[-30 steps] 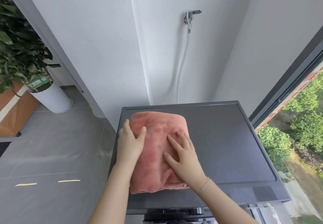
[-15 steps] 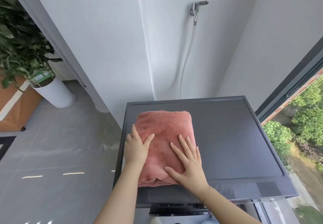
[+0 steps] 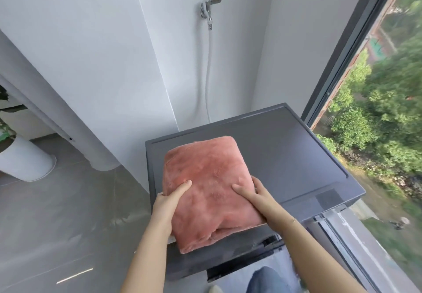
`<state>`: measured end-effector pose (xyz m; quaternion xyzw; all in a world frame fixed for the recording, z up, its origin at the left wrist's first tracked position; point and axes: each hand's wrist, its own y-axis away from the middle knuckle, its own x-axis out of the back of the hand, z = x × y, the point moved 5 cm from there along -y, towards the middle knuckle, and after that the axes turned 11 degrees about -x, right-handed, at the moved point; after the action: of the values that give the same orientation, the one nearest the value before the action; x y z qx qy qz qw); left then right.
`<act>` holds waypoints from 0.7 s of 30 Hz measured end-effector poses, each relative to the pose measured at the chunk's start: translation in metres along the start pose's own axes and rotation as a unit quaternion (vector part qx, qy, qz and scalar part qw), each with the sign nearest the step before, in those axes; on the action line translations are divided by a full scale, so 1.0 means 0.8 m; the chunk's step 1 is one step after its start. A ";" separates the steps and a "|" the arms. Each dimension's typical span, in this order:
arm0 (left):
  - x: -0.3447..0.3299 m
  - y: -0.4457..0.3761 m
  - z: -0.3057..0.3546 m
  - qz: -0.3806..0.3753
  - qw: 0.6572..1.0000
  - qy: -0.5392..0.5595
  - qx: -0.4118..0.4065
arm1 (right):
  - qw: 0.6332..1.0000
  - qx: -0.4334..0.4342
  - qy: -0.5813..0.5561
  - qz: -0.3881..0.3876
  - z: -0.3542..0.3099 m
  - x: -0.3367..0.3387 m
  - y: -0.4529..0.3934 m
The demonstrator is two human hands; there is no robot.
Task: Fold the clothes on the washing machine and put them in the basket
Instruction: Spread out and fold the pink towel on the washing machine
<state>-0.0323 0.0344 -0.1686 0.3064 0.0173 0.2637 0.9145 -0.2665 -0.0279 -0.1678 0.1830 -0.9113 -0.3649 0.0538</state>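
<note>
A moment ago both hands lay flat on top of the soft, fuzzy pink folded cloth [image 3: 210, 192], pressing it smooth. Now they have moved to its sides. The left hand [image 3: 167, 201] grips the left edge with its thumb on top; its other fingers are hidden under the cloth. The right hand [image 3: 253, 198] grips the right edge the same way, thumb on top and fingers curled round the side. The cloth sits on the dark grey flat top of the washing machine [image 3: 285, 155], and its near end now sticks out over the front edge. It looks like the folding is done and the bundle is about to be picked up. No basket shows here, so I cannot tell where it must go.
</note>
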 end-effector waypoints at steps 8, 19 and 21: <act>-0.033 0.066 -0.001 -0.086 0.995 0.027 -0.040 | 0.987 0.035 -0.155 0.037 0.070 0.009 0.082; -0.147 0.253 -0.113 -0.312 0.939 -0.142 0.000 | 0.891 0.047 -0.385 0.237 0.294 0.077 0.305; -0.160 0.283 -0.137 -0.353 0.920 -0.168 0.017 | 0.874 0.045 -0.416 0.249 0.330 0.075 0.339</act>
<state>-0.2704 0.1841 -0.1450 0.3353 -0.0251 -0.1320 0.9325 -0.4633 0.3006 -0.1765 -0.2163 -0.8803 -0.3408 -0.2492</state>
